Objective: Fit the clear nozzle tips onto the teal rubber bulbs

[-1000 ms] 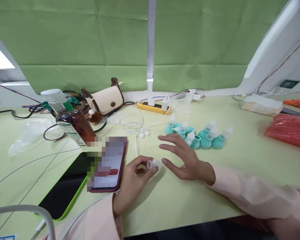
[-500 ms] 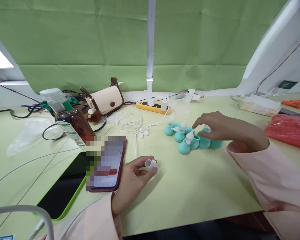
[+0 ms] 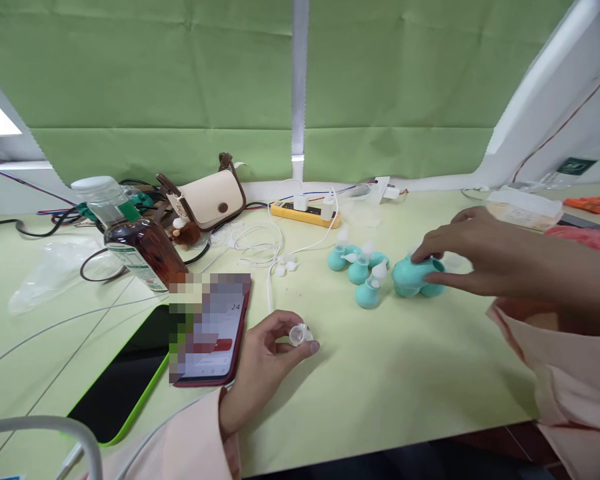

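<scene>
In my left hand (image 3: pixel 267 363), near the front of the table, a small translucent white plastic nozzle (image 3: pixel 300 334) is pinched between thumb and fingers, its round opening facing me. My right hand (image 3: pixel 467 250) has thumb and fingers closed round the neck of a teal rubber bulb (image 3: pixel 409 275). That bulb is tipped, its open mouth toward the thumb. Another teal bulb (image 3: pixel 433 289) shows partly beneath it. To the left stand several more teal bulbs, among them a front one (image 3: pixel 367 295) with a white nozzle (image 3: pixel 379 270) in its neck.
Two phones lie on the left, one green-edged (image 3: pixel 130 373), one red-cased (image 3: pixel 215 333). Behind them are a leaning bottle of brown liquid (image 3: pixel 145 247), a cream handbag (image 3: pixel 210 200) and white cables. A yellow power strip (image 3: pixel 305 213) sits at the back, small white pieces (image 3: pixel 286 267) before it.
My right hand has moved right and closed on a teal bulb, which is now lifted and tipped over its neighbours. My left hand stays nearly in place with the nozzle.
</scene>
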`<state>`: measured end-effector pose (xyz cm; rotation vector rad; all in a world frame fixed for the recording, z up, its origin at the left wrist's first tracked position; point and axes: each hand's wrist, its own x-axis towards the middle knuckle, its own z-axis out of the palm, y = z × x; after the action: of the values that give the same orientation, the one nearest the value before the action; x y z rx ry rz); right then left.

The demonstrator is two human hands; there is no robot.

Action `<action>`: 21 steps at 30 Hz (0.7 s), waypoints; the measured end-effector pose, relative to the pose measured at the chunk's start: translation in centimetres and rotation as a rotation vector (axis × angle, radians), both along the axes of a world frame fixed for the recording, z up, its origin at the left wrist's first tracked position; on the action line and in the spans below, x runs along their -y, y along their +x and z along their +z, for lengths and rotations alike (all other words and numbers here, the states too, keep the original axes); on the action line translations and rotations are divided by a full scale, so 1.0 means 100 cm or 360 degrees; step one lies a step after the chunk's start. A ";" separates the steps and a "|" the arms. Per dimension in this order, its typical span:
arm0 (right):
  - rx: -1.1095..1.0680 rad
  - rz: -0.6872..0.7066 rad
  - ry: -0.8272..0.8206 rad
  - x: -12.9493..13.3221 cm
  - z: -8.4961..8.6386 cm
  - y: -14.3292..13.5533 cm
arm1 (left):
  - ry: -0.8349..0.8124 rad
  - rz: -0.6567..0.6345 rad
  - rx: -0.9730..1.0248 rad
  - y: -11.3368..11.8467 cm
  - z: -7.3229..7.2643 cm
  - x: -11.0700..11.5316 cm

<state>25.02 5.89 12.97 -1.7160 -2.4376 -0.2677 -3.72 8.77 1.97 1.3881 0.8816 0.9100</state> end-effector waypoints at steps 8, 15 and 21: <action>-0.0223 0.0654 -0.0594 0.008 -0.028 -0.077 | -0.0126 0.0022 -0.0015 -0.001 0.001 -0.002; -0.0997 0.0646 -0.0453 -0.013 -0.090 -0.094 | -0.0176 0.0009 0.0296 -0.002 0.005 -0.003; -0.1254 0.0402 -0.0475 -0.003 -0.115 -0.097 | -0.0166 0.0063 0.0214 -0.002 0.003 -0.006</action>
<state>15.29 6.18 1.50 -1.2250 -2.0899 0.6988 -3.90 9.41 2.31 1.2093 0.8451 0.9626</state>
